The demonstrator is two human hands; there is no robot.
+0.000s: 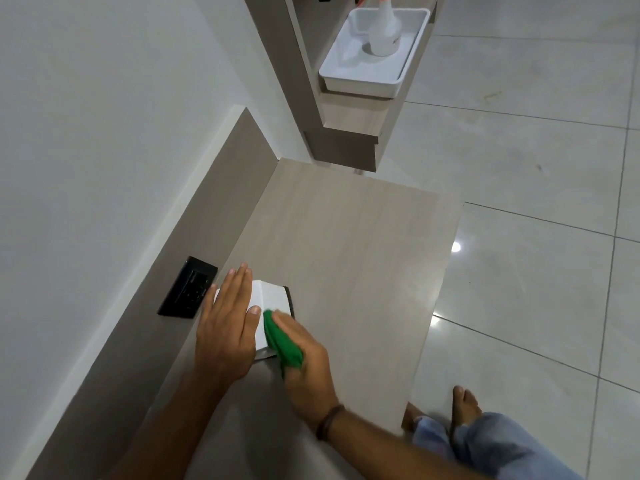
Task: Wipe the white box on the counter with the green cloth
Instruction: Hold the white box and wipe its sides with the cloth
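The small white rectangular box (268, 303) with a dark base edge sits on the pale wood-grain counter (346, 244), close to the grey back panel. My left hand (225, 327) lies flat on its top, fingers straight and together. My right hand (304, 358) is closed around the bunched green cloth (282, 344), pressing it against the box's right side. A black wall socket (188, 287) sits just left.
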